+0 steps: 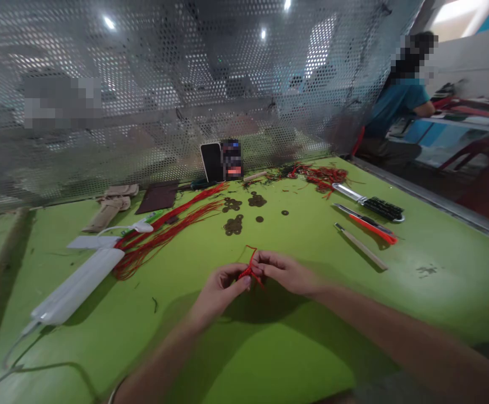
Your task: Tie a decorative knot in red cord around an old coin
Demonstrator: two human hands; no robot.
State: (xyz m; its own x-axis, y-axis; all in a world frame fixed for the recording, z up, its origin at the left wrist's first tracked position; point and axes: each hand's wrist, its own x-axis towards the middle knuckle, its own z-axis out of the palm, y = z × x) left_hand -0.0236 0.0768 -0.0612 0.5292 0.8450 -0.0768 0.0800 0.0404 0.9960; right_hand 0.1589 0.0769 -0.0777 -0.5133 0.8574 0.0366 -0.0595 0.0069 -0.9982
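Over the front middle of the green table, both hands meet at a small knotted red cord [246,272]. My left hand [224,286] pinches its braided part between thumb and fingers. My right hand [278,271] is closed on the cord beside it, with one loose end rising above the fingertips and another hanging below. The fingers hide part of the knot. Beyond the hands lie several round dark coin-like discs with holes [233,224], some in piles and some single. A bundle of long red cords [160,235] stretches across the table to the left.
A white power strip [80,286] with a cable lies at left. At right are a wooden-handled tool [361,247], orange-handled scissors [373,227] and a black-gripped tool [366,202]. Phones [213,163] lean against the perforated metal screen [164,112]. A person in teal [408,104] sits beyond, right.
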